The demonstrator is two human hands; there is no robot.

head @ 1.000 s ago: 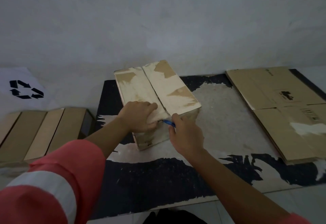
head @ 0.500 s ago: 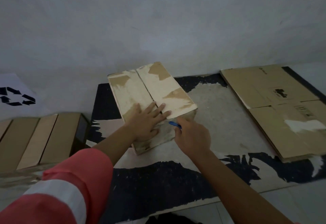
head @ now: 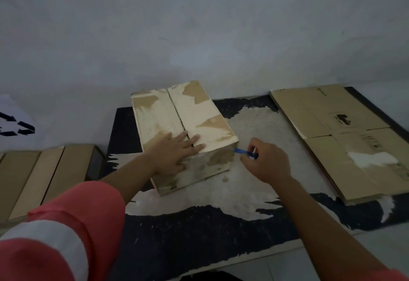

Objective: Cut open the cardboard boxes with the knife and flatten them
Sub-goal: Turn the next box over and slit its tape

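Observation:
A closed cardboard box (head: 199,112) with torn pale patches stands on the worn black mat (head: 199,232), its top flaps meeting in a centre seam. My left hand (head: 174,152) lies flat with spread fingers on the near end of the box top, across the seam. My right hand (head: 265,161) pinches a blue knife (head: 244,152), whose tip touches the box's near right corner just under the top edge. The blade itself is too small to make out.
Flattened cardboard sheets (head: 345,139) lie stacked on the right of the mat. More cardboard boxes (head: 44,174) sit low on the left, beside a white surface with a recycling symbol (head: 15,125). A grey wall rises close behind the box.
The knife has travelled right along the near top edge of the box to its right corner. My left hand went from a curled grip at the seam to lying flat on top.

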